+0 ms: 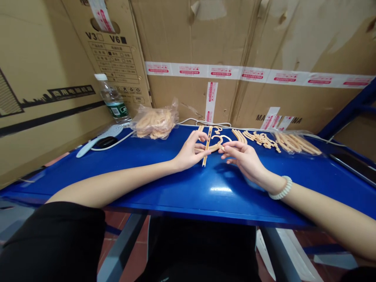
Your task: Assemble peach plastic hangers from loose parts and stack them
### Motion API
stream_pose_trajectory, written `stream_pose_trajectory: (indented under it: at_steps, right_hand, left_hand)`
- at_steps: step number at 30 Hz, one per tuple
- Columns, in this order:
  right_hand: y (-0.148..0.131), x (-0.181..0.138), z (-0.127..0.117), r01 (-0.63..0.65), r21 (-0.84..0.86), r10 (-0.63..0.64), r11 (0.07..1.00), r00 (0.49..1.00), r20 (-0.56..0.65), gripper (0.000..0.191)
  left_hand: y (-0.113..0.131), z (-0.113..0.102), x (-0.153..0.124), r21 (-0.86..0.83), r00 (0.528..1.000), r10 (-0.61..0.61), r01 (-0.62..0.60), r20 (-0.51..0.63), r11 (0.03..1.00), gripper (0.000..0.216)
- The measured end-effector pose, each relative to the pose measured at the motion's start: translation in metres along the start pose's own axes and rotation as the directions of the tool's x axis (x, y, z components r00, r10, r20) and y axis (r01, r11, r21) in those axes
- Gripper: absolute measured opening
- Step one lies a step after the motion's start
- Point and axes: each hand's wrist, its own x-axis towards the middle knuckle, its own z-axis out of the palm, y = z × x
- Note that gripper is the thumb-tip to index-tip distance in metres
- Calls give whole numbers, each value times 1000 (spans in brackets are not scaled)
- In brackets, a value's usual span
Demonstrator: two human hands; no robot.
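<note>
Over the middle of the blue table [182,188], both my hands hold a small beige plastic hanger assembly [212,145]. My left hand [190,150] pinches a straight beige bar that stands nearly upright, its lower end near the table. My right hand [242,156] has its fingers closed on the curved hook piece joined to that bar. A white bead bracelet [282,188] is on my right wrist.
Loose beige hanger parts [261,139] lie in rows at the back right, some on a clear bag [296,143]. A clear bag of more parts [155,122], a water bottle [113,100] and a white corded device [98,139] sit back left. Cardboard boxes [235,51] wall the back.
</note>
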Motion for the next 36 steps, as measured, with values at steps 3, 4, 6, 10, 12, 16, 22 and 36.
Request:
stream_pose_trajectory:
  at_steps: [3,4,6,10,12,16,22,36]
  right_hand:
    - [3,1,0,2,7,-2,1000,1000,-15,45]
    - [3,1,0,6,8,-6,1000,1000,-17,48]
    - [5,2,1,17,1,-17,1000,1000,-6,53]
    - [7,2,1,64,-49,-63,997,998,23,62]
    - [8,3,2,80,-72,-79,994,997,22,62]
    - [7,7,1,91,-81,-91,993,996,9,57]
    - [7,12,-5,123,-91,-115,988,990,87,35]
    - [10,9,-1,-111,63,90,992,958,273,33]
  left_hand:
    - [1,0,2,-64,997,-36,32,-63,997,59]
    - [2,0,3,-94,996,-57,50,-69,994,67]
    - [3,1,2,-150,991,-118,109,-55,983,80]
    - [2,4,-1,-199,974,-228,221,-12,955,61]
    - [0,5,-2,-188,975,-220,211,-31,959,54]
    - [-3,4,-3,-71,986,-119,111,-120,991,49]
    - [1,6,-4,-87,993,-43,34,-107,996,47]
    - [6,7,-7,-46,998,38,-41,-59,998,45]
